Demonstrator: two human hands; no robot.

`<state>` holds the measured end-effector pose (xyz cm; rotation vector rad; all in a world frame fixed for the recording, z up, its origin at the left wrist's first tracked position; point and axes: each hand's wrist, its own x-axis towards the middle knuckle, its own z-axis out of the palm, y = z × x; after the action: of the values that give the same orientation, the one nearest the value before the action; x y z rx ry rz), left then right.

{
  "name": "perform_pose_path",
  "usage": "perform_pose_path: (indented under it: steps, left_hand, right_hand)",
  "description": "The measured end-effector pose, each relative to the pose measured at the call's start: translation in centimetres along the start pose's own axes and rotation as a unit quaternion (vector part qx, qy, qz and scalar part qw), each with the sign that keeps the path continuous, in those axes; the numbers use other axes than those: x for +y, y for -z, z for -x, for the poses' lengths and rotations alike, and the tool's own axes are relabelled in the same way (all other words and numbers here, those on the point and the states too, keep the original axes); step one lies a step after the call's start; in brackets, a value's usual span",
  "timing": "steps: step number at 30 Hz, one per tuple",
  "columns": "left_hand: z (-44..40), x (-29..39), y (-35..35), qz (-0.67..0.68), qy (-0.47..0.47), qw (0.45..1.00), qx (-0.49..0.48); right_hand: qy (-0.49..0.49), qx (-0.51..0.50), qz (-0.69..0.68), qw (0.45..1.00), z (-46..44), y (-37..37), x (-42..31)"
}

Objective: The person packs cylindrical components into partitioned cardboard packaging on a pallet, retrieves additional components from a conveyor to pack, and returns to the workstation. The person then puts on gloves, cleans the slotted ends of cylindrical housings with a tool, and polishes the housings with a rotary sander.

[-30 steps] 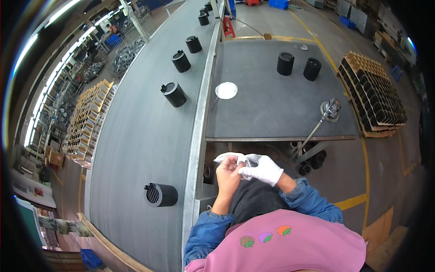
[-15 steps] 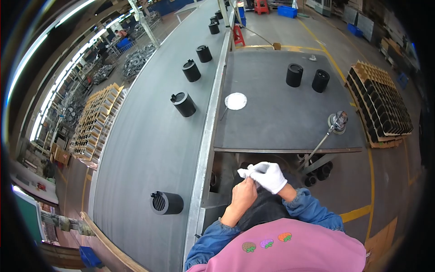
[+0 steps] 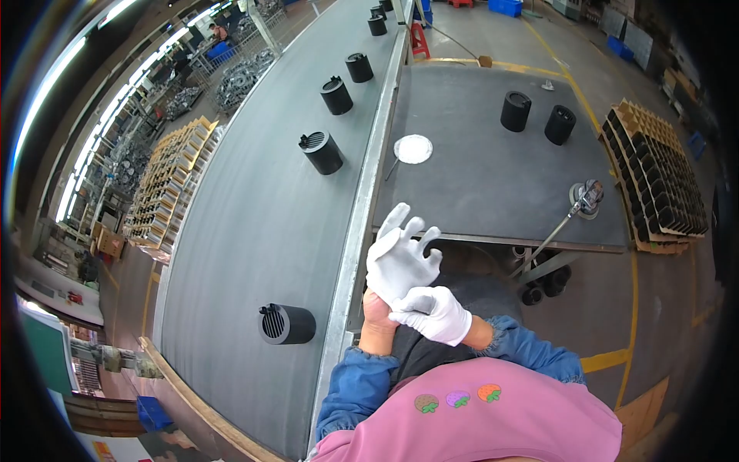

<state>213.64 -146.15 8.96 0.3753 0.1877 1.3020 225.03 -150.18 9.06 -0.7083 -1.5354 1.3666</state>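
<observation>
My left hand (image 3: 402, 258) is raised with its fingers spread, inside a white glove (image 3: 394, 279) that reaches down to the heel of the palm. The wrist below is bare. Gloved in white too, my right hand (image 3: 436, 315) pinches the lower edge of that glove beside the left wrist. Its fingertips are partly hidden against the fabric. Both hands are in front of my body, close to the near edge of the dark table (image 3: 477, 196). To their left, a black cylinder with a slotted end (image 3: 296, 324) lies on the grey conveyor belt (image 3: 239, 254).
Several more black cylinders (image 3: 321, 153) are spaced along the belt. On the table are two black cylinders (image 3: 516, 112), a white round disc (image 3: 413, 149) and a metal tool with a rod (image 3: 586, 199). Stacked cardboard divider trays (image 3: 654, 177) stand at right.
My left hand, bare before with fingers bunched at the glove, is now inside it with fingers spread, raised slightly. My right hand has moved down to the glove's edge. The view has shifted slightly.
</observation>
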Motion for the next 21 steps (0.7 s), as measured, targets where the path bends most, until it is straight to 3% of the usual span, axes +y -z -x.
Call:
perform_pose_path:
  steps: [1,2,3,4,5,6,7,8,9,11,12,13,15,17,18,19,20,21]
  left_hand:
    - [-0.2,0.2,0.2,0.0,0.0,1.0,0.0]
    - [-0.3,0.5,0.6,-0.119,-0.05,0.992,0.012]
    - [-0.5,0.7,0.9,-0.236,-0.099,0.966,0.023]
    - [-0.9,0.3,0.9,-0.434,-0.207,0.875,-0.053]
    - [-0.7,0.5,0.8,-0.434,-0.207,0.875,-0.053]
    - [-0.3,1.0,0.6,-0.233,-0.126,0.961,-0.084]
    - [-0.1,1.2,0.2,-0.019,-0.038,0.993,-0.112]
    - [0.0,0.9,-0.6,0.015,-0.052,0.998,-0.009]
    - [-0.1,1.0,-1.2,0.015,-0.052,0.999,-0.008]
    - [-0.5,1.4,-2.8,0.067,-0.101,0.989,0.088]
    - [-2.2,1.3,-4.6,0.029,-0.16,0.986,-0.043]
    - [-2.7,1.4,-4.8,0.029,-0.158,0.986,-0.044]
    - [-3.4,1.4,-4.9,-0.085,-0.22,0.97,-0.053]
    - [-4.1,1.2,-4.6,-0.306,-0.243,0.917,0.073]
    - [-4.8,1.1,-1.5,-0.488,-0.326,0.81,-0.011]
    - [-5.3,0.9,1.6,-0.643,-0.388,0.654,-0.093]
    - [-4.4,0.5,-0.2,-0.661,-0.336,0.668,-0.057]
    - [-4.1,-0.6,0.3,-0.583,-0.311,0.749,-0.056]
  right_hand:
    - [0.0,0.0,0.0,1.0,0.0,-0.2,0.1]
    - [-0.024,0.005,-0.053,0.998,0.0,-0.3,0.3]
    - [-0.049,0.009,-0.106,0.993,0.1,-0.4,0.5]
    - [-0.049,0.009,-0.106,0.993,0.2,-0.4,0.7]
    - [-0.048,0.005,-0.056,0.997,0.3,-0.3,1.0]
    - [-0.046,0.001,-0.006,0.999,0.3,-0.2,1.0]
    - [-0.045,0.001,-0.006,0.999,0.3,-0.3,0.8]
    - [-0.066,0.006,-0.068,0.995,0.2,-0.5,0.2]
    - [-0.087,0.011,-0.131,0.987,0.2,-0.7,-0.1]
    - [-0.081,0.009,-0.14,0.987,0.3,-1.1,0.0]
    - [-0.071,0.007,-0.148,0.986,0.3,-1.2,-0.1]
    - [-0.07,0.009,-0.148,0.986,0.3,-1.2,-0.1]
    - [-0.087,0.029,-0.135,0.987,0.5,-0.9,-0.4]
    - [-0.056,0.072,0.008,0.996,0.3,0.1,-0.6]
    - [0.062,0.115,0.167,0.977,-0.2,0.7,0.3]
    - [0.108,0.117,0.271,0.949,-0.7,1.8,1.2]
    - [0.137,0.161,0.294,0.932,-1.6,2.4,0.8]
    - [0.165,0.205,0.315,0.912,-2.5,3.0,0.4]
